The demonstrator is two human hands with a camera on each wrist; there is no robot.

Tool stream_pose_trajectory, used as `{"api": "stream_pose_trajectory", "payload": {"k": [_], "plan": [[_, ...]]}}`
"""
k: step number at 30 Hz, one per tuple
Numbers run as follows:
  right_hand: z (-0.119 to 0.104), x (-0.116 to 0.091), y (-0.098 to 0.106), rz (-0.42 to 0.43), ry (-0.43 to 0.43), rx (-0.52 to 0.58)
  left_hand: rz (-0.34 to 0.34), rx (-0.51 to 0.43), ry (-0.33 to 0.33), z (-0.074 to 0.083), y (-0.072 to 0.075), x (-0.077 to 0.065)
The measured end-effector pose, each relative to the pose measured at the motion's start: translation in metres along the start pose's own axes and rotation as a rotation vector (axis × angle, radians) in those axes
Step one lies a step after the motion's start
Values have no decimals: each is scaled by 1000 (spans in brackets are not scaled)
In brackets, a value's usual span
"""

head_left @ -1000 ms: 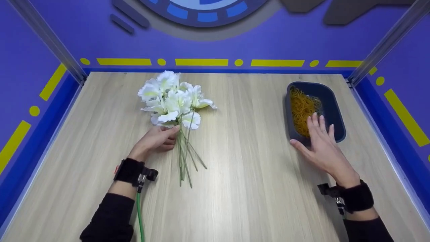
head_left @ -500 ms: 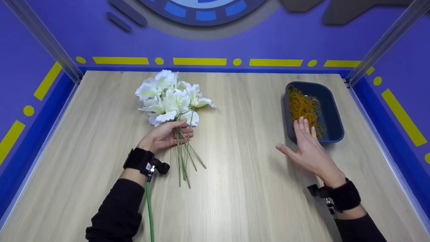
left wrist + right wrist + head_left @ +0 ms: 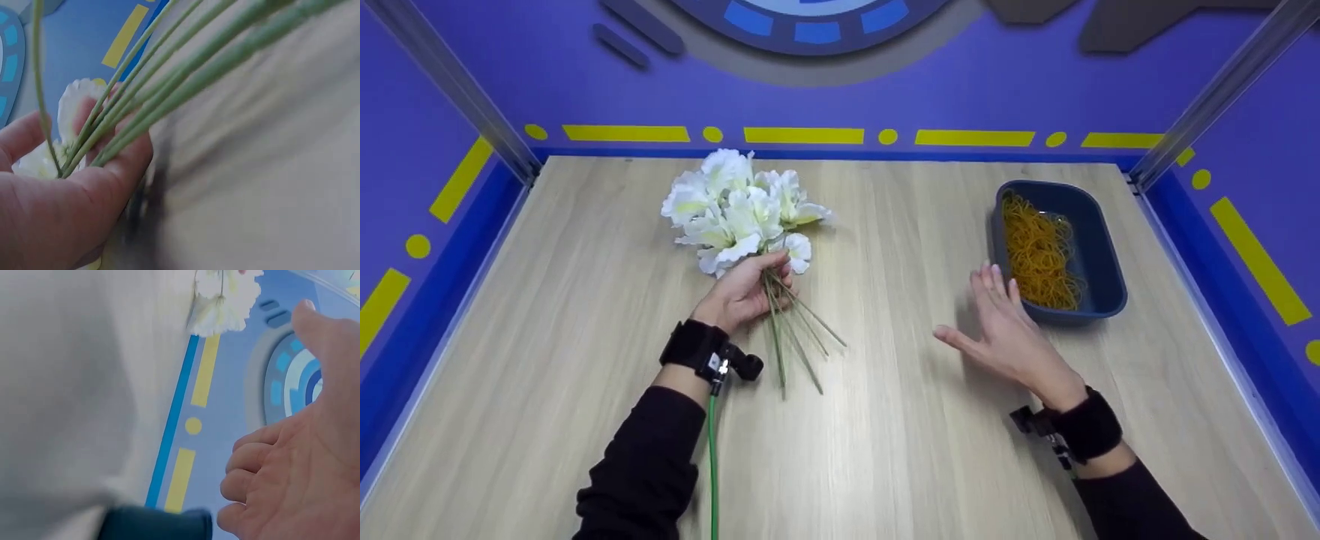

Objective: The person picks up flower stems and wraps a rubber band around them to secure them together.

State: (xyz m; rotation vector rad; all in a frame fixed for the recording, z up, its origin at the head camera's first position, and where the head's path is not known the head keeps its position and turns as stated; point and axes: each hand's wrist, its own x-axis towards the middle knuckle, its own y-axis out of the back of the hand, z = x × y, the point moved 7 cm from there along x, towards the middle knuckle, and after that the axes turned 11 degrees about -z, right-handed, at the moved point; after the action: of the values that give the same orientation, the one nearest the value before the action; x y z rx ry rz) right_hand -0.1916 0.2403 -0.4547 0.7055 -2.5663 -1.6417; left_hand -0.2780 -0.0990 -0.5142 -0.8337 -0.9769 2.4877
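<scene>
A bunch of white flowers (image 3: pixel 731 214) with long thin green stems (image 3: pixel 778 345) lies at the left of the wooden table. My left hand (image 3: pixel 746 291) holds the stems just under the blossoms, its thumb on top. In the left wrist view, the fingers (image 3: pixel 135 154) curl round the stems, which fan out towards the camera. My right hand (image 3: pixel 1006 337) is over the table with straight fingers and spread thumb, holding nothing. It is just left of a dark blue-grey tub (image 3: pixel 1104 262). Inside the tub is a tangle of yellow-brown rubber bands (image 3: pixel 1035 247).
The tub stands at the back right of the wooden table (image 3: pixel 877 420). Blue-purple panels (image 3: pixel 840 97) with yellow markings enclose the back and both sides. A green cable (image 3: pixel 713 465) runs down from the left wrist camera.
My left hand has closed round the stems and lifted the bunch slightly, turning the stem ends to the right. The right hand has moved left, away from the tub, still with nothing held.
</scene>
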Motion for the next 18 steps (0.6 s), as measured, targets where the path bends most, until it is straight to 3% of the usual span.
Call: {"api": "stream_pose_trajectory", "payload": {"k": [7, 18], "plan": [[-29, 12, -6, -8, 54, -25, 65, -170, -135, 4, -11, 9], [-62, 27, -19, -91, 109, 45, 102, -168, -318, 1, -37, 10]]}}
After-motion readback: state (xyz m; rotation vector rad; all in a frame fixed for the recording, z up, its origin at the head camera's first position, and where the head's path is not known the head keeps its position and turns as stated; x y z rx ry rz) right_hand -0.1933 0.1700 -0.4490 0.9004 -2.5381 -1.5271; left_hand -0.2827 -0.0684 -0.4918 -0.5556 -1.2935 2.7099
